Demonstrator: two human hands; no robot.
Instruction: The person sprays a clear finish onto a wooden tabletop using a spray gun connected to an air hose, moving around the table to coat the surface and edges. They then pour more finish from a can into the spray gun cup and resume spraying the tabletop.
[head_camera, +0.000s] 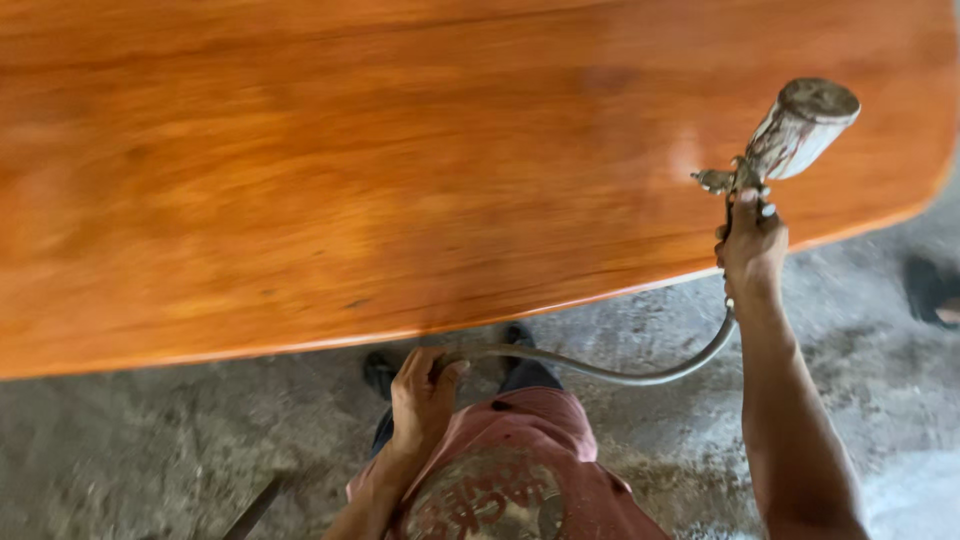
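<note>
At right of frame the spray gun (775, 150) is gripped by the right hand (752, 250), best kept level over the tabletop (400, 170); the hose (600, 368) is pinched clear in the left hand (420, 395).

no packages, labels, signs or screens in view

Glossy orange-brown tabletop (400, 170), grey hose (620, 372), faded red shirt (540, 440)

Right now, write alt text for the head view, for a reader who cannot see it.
The right hand holds a spray gun over a glossy orange-brown wooden tabletop. The left hand grips the gun's grey hose near the table edge, above a concrete floor.
</note>
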